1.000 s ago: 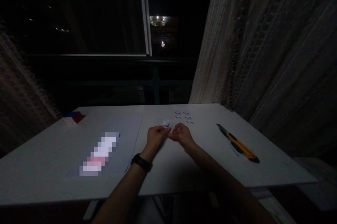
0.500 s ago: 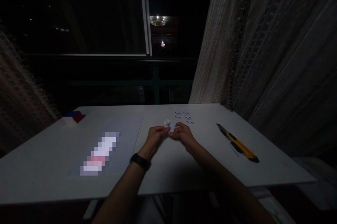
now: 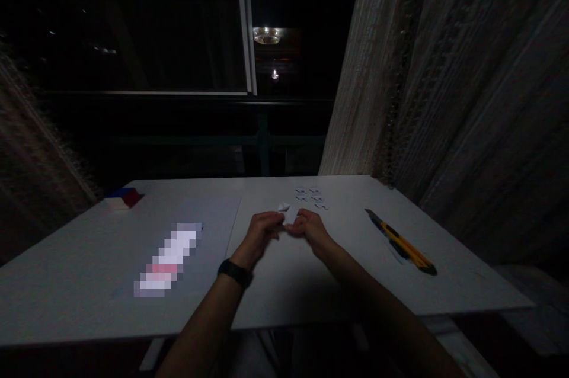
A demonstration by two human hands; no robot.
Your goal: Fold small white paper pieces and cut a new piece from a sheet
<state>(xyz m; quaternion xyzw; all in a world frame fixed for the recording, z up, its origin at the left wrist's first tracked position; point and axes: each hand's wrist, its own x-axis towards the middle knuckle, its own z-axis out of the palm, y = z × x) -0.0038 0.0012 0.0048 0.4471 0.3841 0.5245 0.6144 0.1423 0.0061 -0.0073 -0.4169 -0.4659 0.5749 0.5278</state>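
The room is dim. My left hand [image 3: 260, 236] and my right hand [image 3: 311, 228] meet over the middle of a white table [image 3: 311, 283], fingers pinched together on a small folded piece of white paper [image 3: 285, 212] that sticks up between them. A dark watch sits on my left wrist [image 3: 235, 273]. Just beyond the hands, several small folded paper pieces [image 3: 311, 196] lie in a loose group on the table.
A yellow and black utility knife [image 3: 402, 242] lies to the right. A pale sheet [image 3: 208, 230] with a blurred patch covers the table's left half. A red, white and blue block [image 3: 124, 196] sits at the far left corner. Curtain hangs right; dark window behind.
The hands have stayed in place with small finger movements; the paper piece between them has shifted slightly to the right.
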